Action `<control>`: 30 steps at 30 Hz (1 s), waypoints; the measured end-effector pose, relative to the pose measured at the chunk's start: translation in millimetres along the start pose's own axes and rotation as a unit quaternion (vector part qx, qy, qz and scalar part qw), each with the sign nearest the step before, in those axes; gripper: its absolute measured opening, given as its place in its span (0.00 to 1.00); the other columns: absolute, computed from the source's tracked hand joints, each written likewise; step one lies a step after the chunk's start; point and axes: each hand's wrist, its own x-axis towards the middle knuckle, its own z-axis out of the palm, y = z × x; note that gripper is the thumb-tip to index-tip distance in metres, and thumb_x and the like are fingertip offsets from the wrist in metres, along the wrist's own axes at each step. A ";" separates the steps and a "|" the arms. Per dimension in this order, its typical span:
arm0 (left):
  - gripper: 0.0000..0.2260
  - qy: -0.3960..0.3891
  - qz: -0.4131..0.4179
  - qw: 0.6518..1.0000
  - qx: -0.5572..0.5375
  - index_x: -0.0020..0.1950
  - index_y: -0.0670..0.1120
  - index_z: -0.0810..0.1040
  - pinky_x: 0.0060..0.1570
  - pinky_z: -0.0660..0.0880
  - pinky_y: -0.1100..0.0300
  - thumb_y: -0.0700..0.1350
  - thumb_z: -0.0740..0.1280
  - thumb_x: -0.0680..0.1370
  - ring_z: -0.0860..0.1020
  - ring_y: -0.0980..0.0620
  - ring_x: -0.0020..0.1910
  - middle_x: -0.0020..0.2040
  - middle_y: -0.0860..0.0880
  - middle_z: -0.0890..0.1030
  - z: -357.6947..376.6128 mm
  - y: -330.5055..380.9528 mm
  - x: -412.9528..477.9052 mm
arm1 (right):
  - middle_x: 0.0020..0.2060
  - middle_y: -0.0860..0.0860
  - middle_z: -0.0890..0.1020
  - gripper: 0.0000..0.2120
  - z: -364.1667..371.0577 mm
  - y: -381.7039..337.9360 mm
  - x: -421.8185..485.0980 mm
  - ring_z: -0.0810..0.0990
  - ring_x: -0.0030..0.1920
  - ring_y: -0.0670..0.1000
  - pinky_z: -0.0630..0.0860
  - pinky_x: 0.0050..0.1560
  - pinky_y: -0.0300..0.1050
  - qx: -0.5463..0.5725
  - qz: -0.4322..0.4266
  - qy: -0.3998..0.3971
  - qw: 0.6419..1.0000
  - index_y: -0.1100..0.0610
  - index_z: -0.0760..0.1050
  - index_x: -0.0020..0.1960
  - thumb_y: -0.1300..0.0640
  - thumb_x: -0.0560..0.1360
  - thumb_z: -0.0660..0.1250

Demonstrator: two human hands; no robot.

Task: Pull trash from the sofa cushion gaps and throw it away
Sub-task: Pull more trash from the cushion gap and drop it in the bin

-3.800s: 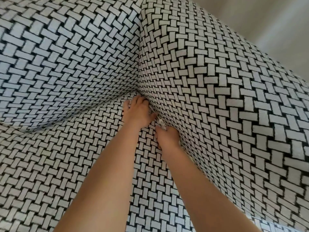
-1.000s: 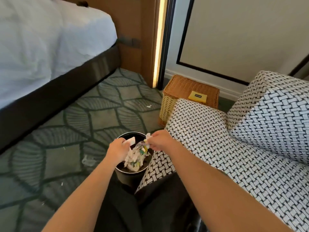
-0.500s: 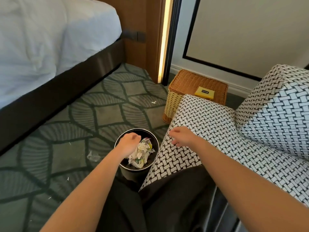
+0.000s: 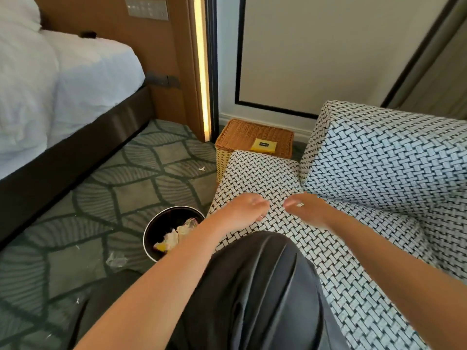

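Both hands hover over the seat cushion (image 4: pixel 257 173) near its front left corner. The left hand (image 4: pixel 243 209) has loosely curled fingers (image 4: pixel 260 202) that hold nothing. The right hand (image 4: pixel 307 208) is blurred, and a pale speck by its fingers (image 4: pixel 290 203) could be a scrap or only the weave; I cannot tell. Collected trash (image 4: pixel 177 236) sits in the bin (image 4: pixel 151 228) on the carpet, off the seat's left edge and below the left forearm. The gap (image 4: pixel 300 178) beside the back cushion (image 4: pixel 379 160) starts just beyond the right fingers and runs toward the seat's far edge. The right hand is nearer, so it probably reaches in next.
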 end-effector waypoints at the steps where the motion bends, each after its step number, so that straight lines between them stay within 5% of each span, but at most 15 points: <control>1: 0.15 -0.016 0.011 1.000 0.019 0.54 0.43 0.76 0.49 0.72 0.60 0.52 0.56 0.80 0.78 0.51 0.54 0.53 0.47 0.80 10.1 10.6 -0.2 | 0.65 0.52 0.72 0.15 -5.3 8.9 -10.6 0.69 0.64 0.50 0.63 0.64 0.46 -0.003 0.000 0.006 1.000 0.57 0.72 0.62 0.53 0.79 0.57; 6: 0.17 -0.066 0.063 0.994 0.068 0.62 0.43 0.72 0.50 0.67 0.63 0.52 0.54 0.81 0.74 0.53 0.55 0.60 0.46 0.76 69.8 53.6 -2.7 | 0.63 0.49 0.74 0.13 -21.6 64.1 -65.2 0.70 0.58 0.45 0.67 0.62 0.46 0.048 0.039 0.053 0.997 0.52 0.73 0.61 0.51 0.78 0.58; 11: 0.14 -0.118 0.101 0.984 0.082 0.58 0.46 0.73 0.52 0.69 0.63 0.52 0.54 0.81 0.75 0.50 0.55 0.63 0.47 0.75 133.3 77.3 2.5 | 0.63 0.50 0.74 0.15 -21.8 124.7 -126.8 0.73 0.59 0.48 0.71 0.62 0.46 0.085 0.122 0.110 0.983 0.55 0.73 0.61 0.52 0.79 0.58; 14: 0.17 -0.143 0.098 0.982 0.077 0.66 0.44 0.71 0.55 0.66 0.65 0.51 0.54 0.82 0.73 0.52 0.62 0.65 0.48 0.74 171.7 83.8 5.8 | 0.54 0.52 0.79 0.16 -7.6 163.2 -160.9 0.79 0.45 0.50 0.73 0.39 0.27 0.106 0.199 0.157 0.962 0.59 0.70 0.65 0.55 0.79 0.57; 16: 0.16 -0.155 0.107 0.980 0.059 0.66 0.45 0.70 0.57 0.66 0.66 0.49 0.54 0.82 0.72 0.54 0.63 0.65 0.49 0.74 200.5 83.8 6.9 | 0.50 0.49 0.76 0.17 11.1 190.9 -181.1 0.72 0.33 0.44 0.68 0.29 0.26 0.126 0.273 0.203 0.932 0.55 0.67 0.67 0.56 0.79 0.57; 19: 0.15 -0.172 0.127 0.976 0.040 0.65 0.46 0.71 0.65 0.64 0.62 0.50 0.56 0.81 0.69 0.55 0.66 0.66 0.52 0.72 243.6 78.2 6.1 | 0.64 0.55 0.72 0.19 50.5 232.6 -205.4 0.69 0.37 0.38 0.68 0.35 0.34 0.111 0.315 0.293 0.896 0.53 0.65 0.67 0.54 0.77 0.58; 21: 0.15 -0.197 0.119 0.972 0.037 0.65 0.48 0.71 0.63 0.66 0.61 0.51 0.56 0.80 0.70 0.55 0.65 0.66 0.53 0.71 268.7 73.5 8.2 | 0.69 0.56 0.66 0.21 69.2 245.3 -215.5 0.73 0.58 0.47 0.76 0.53 0.48 0.117 0.328 0.339 0.874 0.54 0.64 0.69 0.56 0.77 0.59; 23: 0.14 -0.213 0.106 0.970 0.040 0.63 0.50 0.72 0.58 0.69 0.60 0.52 0.58 0.80 0.72 0.54 0.62 0.64 0.54 0.71 287.4 67.7 13.6 | 0.69 0.55 0.66 0.22 76.1 250.3 -219.2 0.67 0.68 0.56 0.69 0.64 0.60 0.127 0.348 0.384 0.846 0.57 0.64 0.70 0.59 0.77 0.61; 26: 0.11 -0.189 0.133 0.971 0.067 0.59 0.50 0.74 0.62 0.64 0.62 0.50 0.59 0.79 0.69 0.56 0.64 0.63 0.54 0.72 305.5 61.6 26.0 | 0.61 0.55 0.74 0.18 75.0 255.2 -215.8 0.77 0.57 0.57 0.78 0.53 0.57 0.165 0.345 0.457 0.803 0.56 0.68 0.66 0.58 0.77 0.61; 30: 0.13 -0.147 0.171 0.971 0.082 0.61 0.50 0.74 0.62 0.65 0.61 0.49 0.63 0.77 0.70 0.56 0.59 0.60 0.54 0.72 318.0 62.1 35.6 | 0.54 0.56 0.79 0.18 76.5 259.8 -204.2 0.79 0.51 0.56 0.78 0.51 0.53 0.155 0.344 0.521 0.765 0.61 0.70 0.66 0.59 0.77 0.62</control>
